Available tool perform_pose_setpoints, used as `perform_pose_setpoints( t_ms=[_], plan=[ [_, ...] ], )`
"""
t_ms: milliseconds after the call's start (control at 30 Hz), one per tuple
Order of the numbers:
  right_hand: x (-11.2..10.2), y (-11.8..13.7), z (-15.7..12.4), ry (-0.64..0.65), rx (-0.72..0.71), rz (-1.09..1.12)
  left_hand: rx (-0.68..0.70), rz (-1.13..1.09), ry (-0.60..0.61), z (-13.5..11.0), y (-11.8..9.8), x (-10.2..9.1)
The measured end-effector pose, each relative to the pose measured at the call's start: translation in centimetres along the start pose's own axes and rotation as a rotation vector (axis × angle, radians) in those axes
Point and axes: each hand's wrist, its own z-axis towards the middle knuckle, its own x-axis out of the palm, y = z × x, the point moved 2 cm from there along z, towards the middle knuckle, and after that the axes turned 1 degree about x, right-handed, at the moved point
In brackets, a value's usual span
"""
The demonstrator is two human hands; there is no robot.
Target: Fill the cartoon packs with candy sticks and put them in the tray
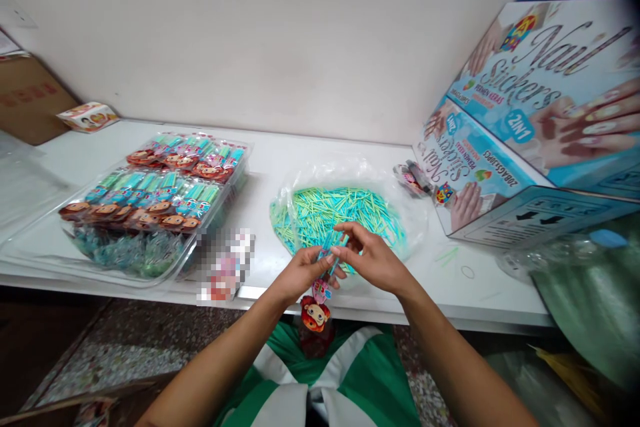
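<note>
Just above the table's front edge, my left hand (303, 273) is closed on a small plastic packet (316, 313), whose cartoon head with red hair hangs below the fingers. My right hand (375, 257) meets it from the other side, thumb and fingers pinching thin blue and green sticks (330, 247) at the packet's upper end. How far the sticks sit inside the packet is hidden by the fingers. Right behind both hands lies a heap of loose blue and green sticks (345, 210) in an opened clear plastic bag (325, 177).
On the left, a clear plastic tray (30, 253) holds many filled packets (150, 197). Beside it lies a pixelated item (230, 267). Nail Stickers cartons (500, 127) stand at right, with dark small packets (413, 178) alongside. A few sticks (447, 255) and a ring (467, 272) lie on the white table (435, 293).
</note>
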Motion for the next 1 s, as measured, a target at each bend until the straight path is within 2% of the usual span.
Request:
perform_pose_setpoints(
  t_ms=[100, 300, 467, 633, 833, 1000],
  plan=[
    [0.2, 0.1, -0.2, 0.012, -0.032, 0.042, 0.041, 0.040, -0.051, -0.3, -0.4, -0.5],
    [0.7, 1.9, -0.4, 0.032, -0.210, -0.013, 0.167, 0.014, -0.066, -1.3, -1.2, -1.3],
    [0.9, 3.4, -0.4, 0.014, -0.342, -0.113, 0.195, -0.035, -0.070, -2.2, -1.7, -1.9],
    [0.6, 4.1, 0.0, -0.023, -0.386, -0.124, 0.211, -0.018, -0.079, -3.0, -2.1, -2.4],
    [0.8, 4.2, 0.5, 0.045, -0.327, -0.033, 0.271, 0.135, -0.104, -3.8, -3.2, -2.8],
    [1.9, 5.0, 0.7, 0.111, -0.353, -0.033, 0.362, 0.417, -0.203, -5.3, -5.4, -3.0]
  ],
)
